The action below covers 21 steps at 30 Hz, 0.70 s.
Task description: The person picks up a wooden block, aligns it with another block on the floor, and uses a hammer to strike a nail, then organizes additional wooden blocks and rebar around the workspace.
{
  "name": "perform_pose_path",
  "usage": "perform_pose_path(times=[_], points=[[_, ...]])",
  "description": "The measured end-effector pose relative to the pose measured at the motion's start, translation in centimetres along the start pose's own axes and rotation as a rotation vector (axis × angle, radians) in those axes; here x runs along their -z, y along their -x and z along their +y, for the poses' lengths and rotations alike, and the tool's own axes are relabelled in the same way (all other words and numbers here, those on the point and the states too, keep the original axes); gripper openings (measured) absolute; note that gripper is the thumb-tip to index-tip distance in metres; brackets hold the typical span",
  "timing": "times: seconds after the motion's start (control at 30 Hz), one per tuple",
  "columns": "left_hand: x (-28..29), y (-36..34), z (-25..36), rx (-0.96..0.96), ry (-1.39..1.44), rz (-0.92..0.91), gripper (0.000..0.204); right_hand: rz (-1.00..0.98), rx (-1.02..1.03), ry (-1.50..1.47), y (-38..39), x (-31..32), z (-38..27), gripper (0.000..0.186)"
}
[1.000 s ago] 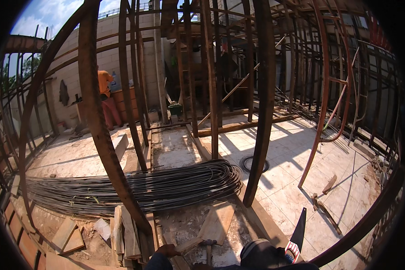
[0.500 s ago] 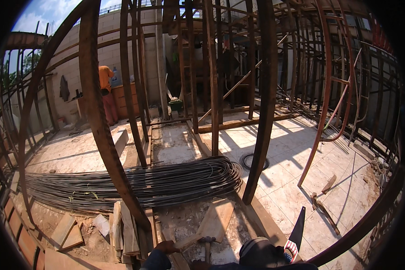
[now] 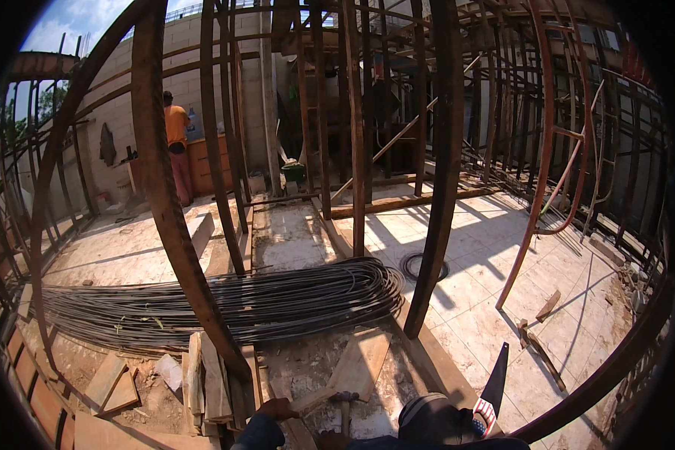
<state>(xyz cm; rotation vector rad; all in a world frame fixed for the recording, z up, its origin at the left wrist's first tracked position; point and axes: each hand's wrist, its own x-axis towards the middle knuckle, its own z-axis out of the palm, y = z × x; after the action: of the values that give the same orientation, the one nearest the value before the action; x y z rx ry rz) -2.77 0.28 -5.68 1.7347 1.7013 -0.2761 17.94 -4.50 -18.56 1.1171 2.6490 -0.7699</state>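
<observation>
At the bottom of the view, my left hand [image 3: 279, 409] is closed on the near end of a short wood piece [image 3: 313, 400]. Just right of it, my right hand [image 3: 333, 441] shows only partly at the lower edge. It grips the handle of a hammer [image 3: 345, 412], whose metal head is up beside the wood piece's far end. Whether head and wood touch, I cannot tell. Beyond them a flat board [image 3: 361, 364] lies on the dusty ground. A handsaw [image 3: 495, 386] with a patterned handle stands tilted, blade up, to the right of my dark-clothed knee [image 3: 431, 420].
Upright wooden posts [image 3: 435, 187] rise close in front. A long bundle of bent steel rods [image 3: 277, 304] lies across the ground. Stacked timber offcuts [image 3: 214, 382] stand to the left. A person in an orange top [image 3: 175, 124] stands at the far wall. Loose wood [image 3: 544, 356] lies on the tiles.
My hands, the wood piece and the hammer have barely moved. The far person in orange has straightened up, and the head now shows.
</observation>
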Motion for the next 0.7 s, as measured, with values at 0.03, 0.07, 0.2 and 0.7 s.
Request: perform_pose_path(times=[0.03, 0.07, 0.2, 0.7], points=[[0.0, -0.1, -0.1, 0.001, 0.001, 0.000, 0.075, 0.000, 0.001, 0.001, 0.0, 0.0, 0.0, 0.028], [-0.1, -0.2, -0.1, 0.003, -0.003, -0.005, 0.076, -0.002, 0.001, 0.000, 0.1, -0.1, -0.1, 0.028], [0.0, -0.1, 0.2, 0.015, 0.003, -0.022, 0.078, -0.004, 0.005, 0.005, 0.3, -0.3, 0.0, 0.028], [-0.4, -0.2, -0.2, -0.015, -0.013, 0.005, 0.080, -0.017, 0.049, 0.012, 0.8, -1.0, 0.1, 0.026]])
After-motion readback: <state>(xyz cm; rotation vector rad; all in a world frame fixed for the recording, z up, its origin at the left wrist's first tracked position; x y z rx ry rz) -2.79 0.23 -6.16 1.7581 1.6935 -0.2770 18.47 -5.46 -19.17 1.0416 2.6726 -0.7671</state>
